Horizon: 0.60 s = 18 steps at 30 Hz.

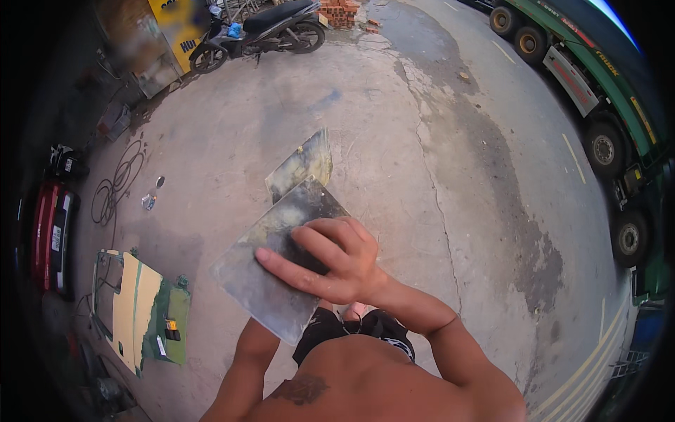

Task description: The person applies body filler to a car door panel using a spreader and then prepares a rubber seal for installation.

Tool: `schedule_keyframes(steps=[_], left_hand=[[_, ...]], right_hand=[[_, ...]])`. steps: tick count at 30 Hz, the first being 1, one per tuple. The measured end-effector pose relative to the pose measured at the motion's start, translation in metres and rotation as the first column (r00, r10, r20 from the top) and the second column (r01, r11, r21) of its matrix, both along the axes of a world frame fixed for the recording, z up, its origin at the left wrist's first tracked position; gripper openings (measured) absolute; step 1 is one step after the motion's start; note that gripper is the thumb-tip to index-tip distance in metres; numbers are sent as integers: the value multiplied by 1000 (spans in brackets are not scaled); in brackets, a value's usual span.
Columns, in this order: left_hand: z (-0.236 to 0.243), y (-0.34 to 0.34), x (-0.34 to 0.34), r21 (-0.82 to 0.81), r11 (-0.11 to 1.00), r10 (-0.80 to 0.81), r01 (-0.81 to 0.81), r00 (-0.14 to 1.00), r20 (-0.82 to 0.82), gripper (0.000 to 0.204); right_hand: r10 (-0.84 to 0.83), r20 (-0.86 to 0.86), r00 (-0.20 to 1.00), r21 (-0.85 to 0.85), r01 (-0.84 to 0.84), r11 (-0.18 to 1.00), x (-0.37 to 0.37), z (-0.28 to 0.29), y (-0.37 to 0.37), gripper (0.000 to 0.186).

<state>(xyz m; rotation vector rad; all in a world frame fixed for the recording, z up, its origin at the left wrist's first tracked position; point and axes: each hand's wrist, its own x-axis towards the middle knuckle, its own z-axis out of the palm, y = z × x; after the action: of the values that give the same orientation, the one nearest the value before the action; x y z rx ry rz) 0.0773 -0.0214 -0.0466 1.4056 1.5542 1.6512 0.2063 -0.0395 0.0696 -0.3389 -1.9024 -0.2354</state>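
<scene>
My right hand (337,260) grips a flat, dark rectangular sheet (278,299), its fingers stretched over the top face and bent at the knuckles. Grey and pale yellowish smears cover this sheet. Just beyond its far corner shows a second flat sheet (302,165), tilted, with a yellowish crust along its edges; what holds it is hidden. My left forearm (246,359) rises from the lower edge and passes behind the nearer sheet, which hides my left hand and its fingers.
On the concrete at left lies a cream and green vehicle door (144,306). Behind it are a coiled hose (116,186) and a red bumper (48,235). A motorbike (271,32) and stacked bricks (339,13) stand far ahead. At right is a green truck (605,77) on the road.
</scene>
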Motion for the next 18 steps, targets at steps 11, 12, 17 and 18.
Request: schedule_keyframes(steps=[11,12,17,18], left_hand=[[-11,-18,-56,-5,987,-131,159,837,532,53],[-33,-10,-53,5,952,-210,305,641,738,64],[-57,-29,-81,-289,917,-73,274,829,555,63],[-60,-44,-90,-326,870,-129,369,810,572,54]], right_hand=[[-311,-666,678,-557,-730,-397,37,-193,84,40],[-258,-721,643,-501,-741,-448,21,-175,72,43],[-307,-724,617,-331,-703,-630,-49,-202,90,58],[-192,-667,720,-467,-604,-646,-56,-213,96,56]])
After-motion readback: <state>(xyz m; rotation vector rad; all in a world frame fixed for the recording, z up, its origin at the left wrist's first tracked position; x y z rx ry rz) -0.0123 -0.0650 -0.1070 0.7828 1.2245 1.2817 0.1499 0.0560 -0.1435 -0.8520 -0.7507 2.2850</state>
